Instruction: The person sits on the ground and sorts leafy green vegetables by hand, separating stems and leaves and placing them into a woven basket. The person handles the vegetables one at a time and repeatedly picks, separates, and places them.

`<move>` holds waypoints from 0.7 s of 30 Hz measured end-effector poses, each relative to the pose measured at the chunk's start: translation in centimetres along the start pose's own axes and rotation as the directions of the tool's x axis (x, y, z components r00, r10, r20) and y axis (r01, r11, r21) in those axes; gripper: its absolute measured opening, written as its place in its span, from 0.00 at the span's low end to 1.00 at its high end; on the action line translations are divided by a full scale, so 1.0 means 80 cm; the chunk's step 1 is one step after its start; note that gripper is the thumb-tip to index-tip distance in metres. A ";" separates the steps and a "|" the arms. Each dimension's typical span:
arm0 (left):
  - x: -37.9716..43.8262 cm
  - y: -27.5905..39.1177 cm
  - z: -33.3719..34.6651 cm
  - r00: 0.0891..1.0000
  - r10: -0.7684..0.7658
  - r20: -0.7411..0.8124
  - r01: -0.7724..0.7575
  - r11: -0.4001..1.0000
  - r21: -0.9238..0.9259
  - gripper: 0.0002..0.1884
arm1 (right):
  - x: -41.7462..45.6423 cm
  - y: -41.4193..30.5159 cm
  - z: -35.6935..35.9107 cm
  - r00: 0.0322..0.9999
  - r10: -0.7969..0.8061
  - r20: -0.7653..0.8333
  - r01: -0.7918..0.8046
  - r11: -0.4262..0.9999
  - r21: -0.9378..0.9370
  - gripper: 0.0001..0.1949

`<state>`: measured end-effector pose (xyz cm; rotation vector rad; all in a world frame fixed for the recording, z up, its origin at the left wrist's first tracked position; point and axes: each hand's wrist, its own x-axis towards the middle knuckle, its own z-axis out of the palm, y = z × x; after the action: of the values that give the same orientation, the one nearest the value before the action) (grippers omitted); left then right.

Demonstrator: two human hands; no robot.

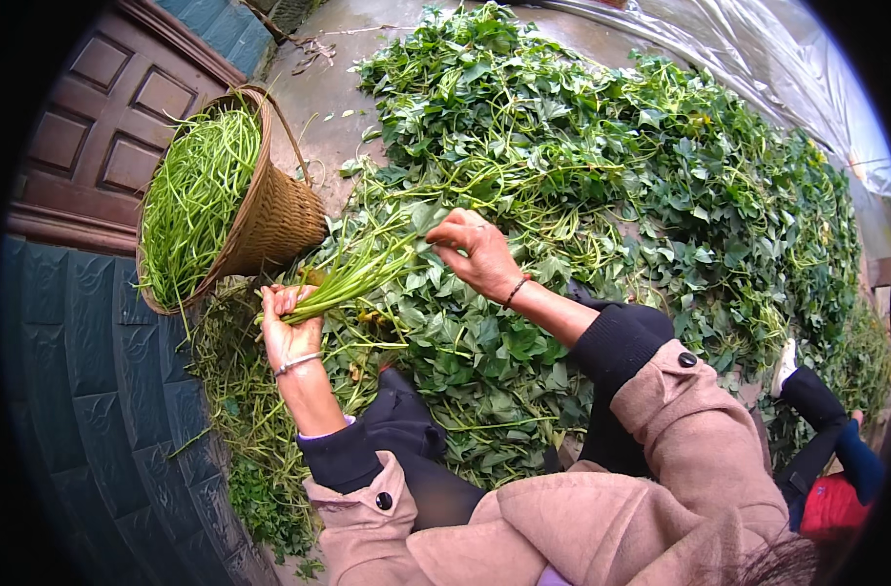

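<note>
My left hand (291,322), with a metal bangle at its wrist, is closed around the lower ends of a bunch of green leaf stalks (343,286). The stalks fan out up and to the right. At their far tips, my right hand (471,249) pinches a green leaf (425,217) between thumb and fingers; a dark braided band circles that wrist. Just beyond my left hand, a woven wicker basket (284,212) leans towards the door, heaped with cut green stalks (200,198). Beneath and past my hands spreads a large pile of leafy vines (533,139).
A brown panelled door (116,102) and a dark tiled wall (86,366) stand at the left. Stripped stems and leaves (255,395) lie along the wall. Plastic sheeting (767,51) hangs at the upper right. Another person's leg (811,399) is at the lower right.
</note>
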<state>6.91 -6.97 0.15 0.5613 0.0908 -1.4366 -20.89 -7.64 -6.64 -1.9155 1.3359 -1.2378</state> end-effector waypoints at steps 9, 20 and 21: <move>0.000 -0.012 0.007 0.998 -0.047 0.049 0.045 0.998 0.045 0.12 | -0.007 0.006 0.004 0.986 -0.128 0.103 0.137 0.987 -0.083 0.04; 0.000 -0.011 0.006 0.995 -0.058 0.079 0.054 0.998 0.044 0.12 | -0.013 0.005 0.004 0.981 -0.111 0.160 0.110 0.994 0.014 0.07; 0.000 -0.011 0.006 0.996 -0.054 0.075 0.051 0.998 0.045 0.12 | -0.012 0.004 0.003 0.978 -0.124 0.169 0.122 0.992 0.019 0.07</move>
<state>5.96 -7.21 0.32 0.5421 0.0140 -1.5125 -20.91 -6.92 -7.40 -2.0738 1.1381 -1.1060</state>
